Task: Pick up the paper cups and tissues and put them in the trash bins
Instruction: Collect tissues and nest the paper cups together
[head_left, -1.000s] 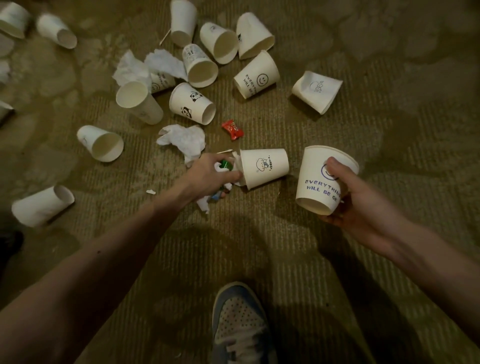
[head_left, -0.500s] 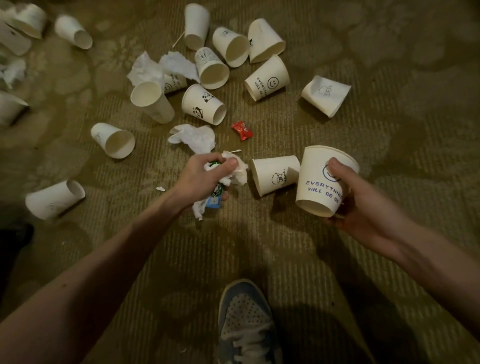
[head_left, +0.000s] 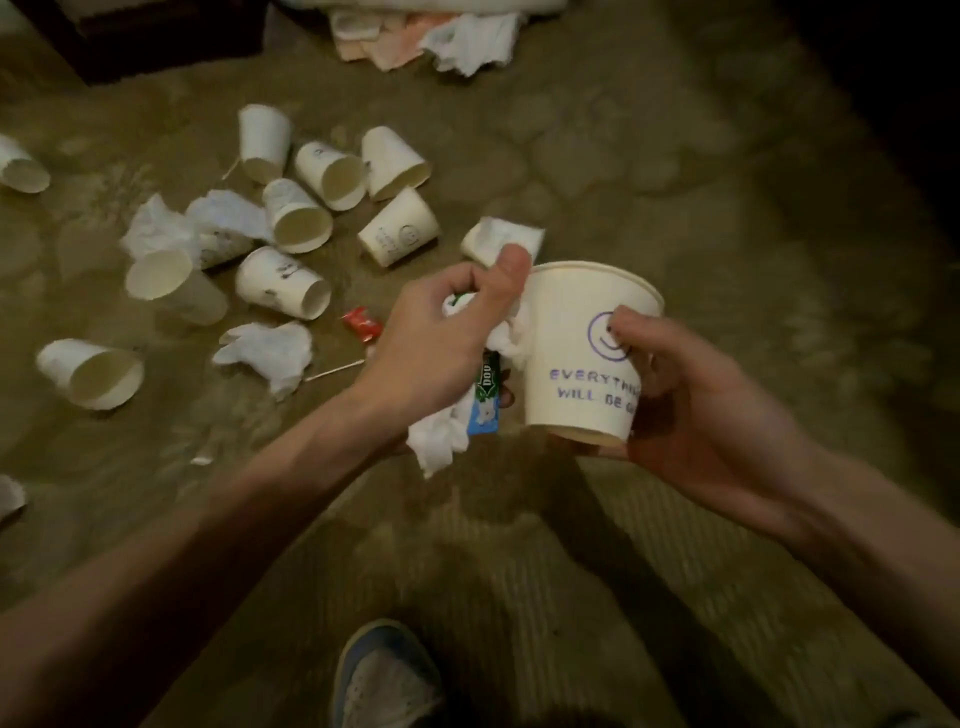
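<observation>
- The right hand (head_left: 696, 415) grasps the printed cup (head_left: 576, 353) by its side. The thumb lies across the purple smiley and the fingers curl under the base.
- The printed cup is held mouth up, slightly tilted, above the carpet (head_left: 675, 156). Its lettering reads "EVERYTHING WILL BE", and the last word is hidden by the hand.
- The left hand (head_left: 441, 338) is clenched round a crumpled tissue (head_left: 441, 447) and a blue-green wrapper (head_left: 485, 408), just left of the printed cup.
- The crumpled tissue touches the printed cup's wall, and its loose end hangs below the fist.
- Just beyond the printed cup's rim, a crushed cup (head_left: 498, 236) lies on the carpet, partly hidden by the left thumb.
- Left of the printed cup, past the left hand, lie a red sweet wrapper (head_left: 362, 325), a thin stick (head_left: 332, 371) and a loose tissue (head_left: 270, 351).
- Further left and beyond, the scattered cups (head_left: 283, 283) lie on their sides on the carpet, most with their mouths turned toward the camera. One smiley cup (head_left: 400, 228) is the nearest of them to the printed cup.
- Two more tissues (head_left: 171, 228) lie crumpled among the scattered cups.
- Far beyond the printed cup, at the top edge, sits a heap of tissues (head_left: 467, 41) with pinkish paper.
- Below the printed cup, at the bottom edge, a shoe (head_left: 387, 675) stands on the carpet.
</observation>
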